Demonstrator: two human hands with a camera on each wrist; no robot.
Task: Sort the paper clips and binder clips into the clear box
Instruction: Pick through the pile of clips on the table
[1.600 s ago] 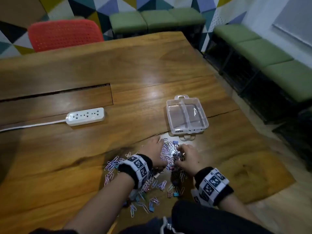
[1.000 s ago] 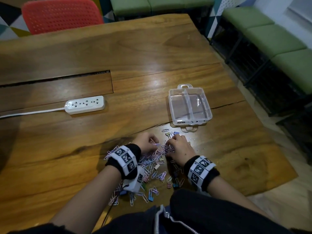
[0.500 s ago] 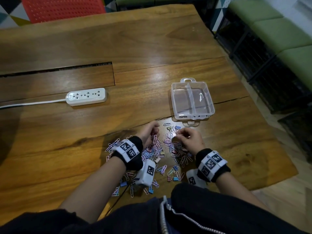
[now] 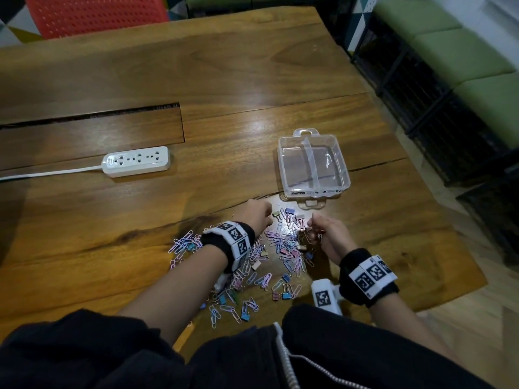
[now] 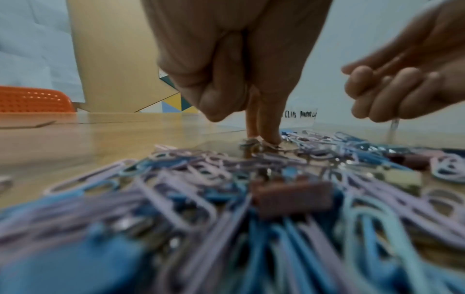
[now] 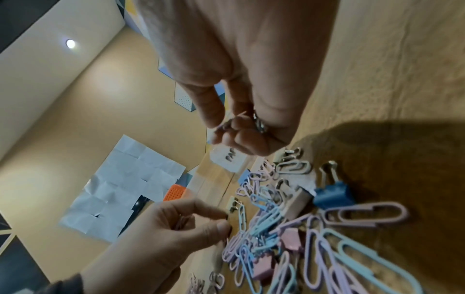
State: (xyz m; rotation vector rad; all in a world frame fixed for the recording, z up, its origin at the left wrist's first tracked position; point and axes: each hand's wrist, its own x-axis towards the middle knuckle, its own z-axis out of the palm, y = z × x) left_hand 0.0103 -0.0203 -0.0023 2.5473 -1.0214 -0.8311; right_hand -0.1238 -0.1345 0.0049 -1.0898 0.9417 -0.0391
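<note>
The clear box (image 4: 283, 153) stands on the wooden table with two compartments, both with nothing inside; its label shows in the left wrist view (image 5: 299, 115). In front of it lies a pile of pastel paper clips and small binder clips (image 4: 280, 248). My left hand (image 4: 259, 217) reaches down at the pile's far edge, its fingertips (image 5: 268, 137) on a metal clip; in the right wrist view this left hand (image 6: 201, 220) curls round a pink paper clip. My right hand (image 4: 316, 223) hovers just above the pile and pinches a few small clips (image 6: 260, 123).
A white power strip (image 4: 136, 163) with its cord lies at the left. A long slot (image 4: 92, 116) cuts the table behind it. A red chair (image 4: 95, 12) stands at the far side, green benches (image 4: 449, 37) along the right. The table's right edge (image 4: 438, 209) is close.
The view has tilted down. Both hands worked through the pile and moved to its far edge by the box; the right hand has risen with clips pinched in it.
</note>
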